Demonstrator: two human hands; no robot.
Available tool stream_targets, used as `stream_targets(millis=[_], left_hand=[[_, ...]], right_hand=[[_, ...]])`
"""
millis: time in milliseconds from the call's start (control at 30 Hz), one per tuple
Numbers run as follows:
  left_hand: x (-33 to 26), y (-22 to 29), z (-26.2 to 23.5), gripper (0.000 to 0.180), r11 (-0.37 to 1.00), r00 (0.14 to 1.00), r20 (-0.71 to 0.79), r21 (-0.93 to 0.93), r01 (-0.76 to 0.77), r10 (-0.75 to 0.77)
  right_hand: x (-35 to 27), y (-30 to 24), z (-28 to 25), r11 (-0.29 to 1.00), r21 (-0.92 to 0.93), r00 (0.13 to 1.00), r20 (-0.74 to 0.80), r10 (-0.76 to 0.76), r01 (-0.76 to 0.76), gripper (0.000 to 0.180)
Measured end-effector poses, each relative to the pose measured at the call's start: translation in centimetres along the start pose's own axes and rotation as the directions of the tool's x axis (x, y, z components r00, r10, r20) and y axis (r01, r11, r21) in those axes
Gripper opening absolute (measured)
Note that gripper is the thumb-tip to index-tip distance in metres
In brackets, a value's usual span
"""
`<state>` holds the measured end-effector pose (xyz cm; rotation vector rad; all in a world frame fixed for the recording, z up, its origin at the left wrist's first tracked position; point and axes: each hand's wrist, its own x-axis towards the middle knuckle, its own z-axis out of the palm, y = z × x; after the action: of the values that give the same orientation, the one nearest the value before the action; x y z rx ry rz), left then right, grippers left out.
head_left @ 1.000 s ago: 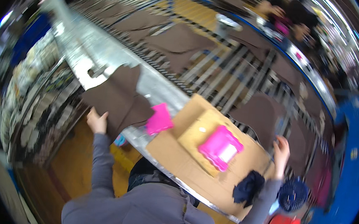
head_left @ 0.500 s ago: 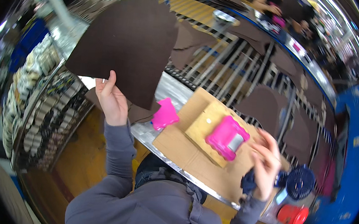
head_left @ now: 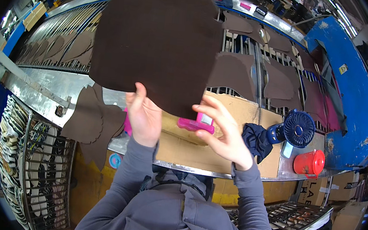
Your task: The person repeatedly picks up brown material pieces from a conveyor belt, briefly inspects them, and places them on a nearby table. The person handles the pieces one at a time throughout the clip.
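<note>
A large dark brown sheet piece with a notched far edge is raised in front of me. My left hand grips its near edge, thumb on top and fingers underneath. At the sheet's lower right corner is my right hand, its thumb and fingers apart; the fingertips reach the edge, and contact is hard to judge. Partly covered by the sheet, a pink scalloped block with a grey face rests on a yellowish wooden board. Under the board lies cardboard.
Brown pieces lie on a roller conveyor beyond the bench. Others hang over the bench edge at left. To the right stand a dark blue fan, dark cloth, a red lidded container and a blue machine. A loaded rack is at lower left.
The brown sheet has swung toward the middle with my left hand and now covers part of the pink block. My right hand has moved left to the sheet's corner. The view has turned.
</note>
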<state>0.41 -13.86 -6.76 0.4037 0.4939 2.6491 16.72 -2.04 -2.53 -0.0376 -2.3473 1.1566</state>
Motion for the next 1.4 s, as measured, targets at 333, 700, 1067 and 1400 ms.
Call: stream_targets(millis=[333,700,1067,1400], left_hand=[[2.9,6.7,-7.0,0.038,0.915,0.978,0.209,0.392,-0.093,0.010],[6.0,12.1,-5.6,0.016,0.214,0.937,0.329,0.930,-0.300,-0.114],[6.2,10.6,-6.8,0.009,0.152,0.931,0.340,0.935,-0.320,-0.133],[5.6,4.5,-5.2,0.012,0.143,0.844,0.411,0.912,-0.385,-0.344]], right_hand=[[0.1,2.6,-3.4,0.997,-0.079,0.997,-0.072,-0.020,0.014,0.026],[3.0,6.3,-0.2,0.985,-0.138,0.991,0.105,-0.087,0.101,0.046],[2.0,6.3,-0.6,0.982,-0.175,0.990,0.133,-0.044,0.067,0.047],[-5.4,8.4,-3.1,0.930,-0.369,0.999,-0.027,-0.023,0.011,0.058]])
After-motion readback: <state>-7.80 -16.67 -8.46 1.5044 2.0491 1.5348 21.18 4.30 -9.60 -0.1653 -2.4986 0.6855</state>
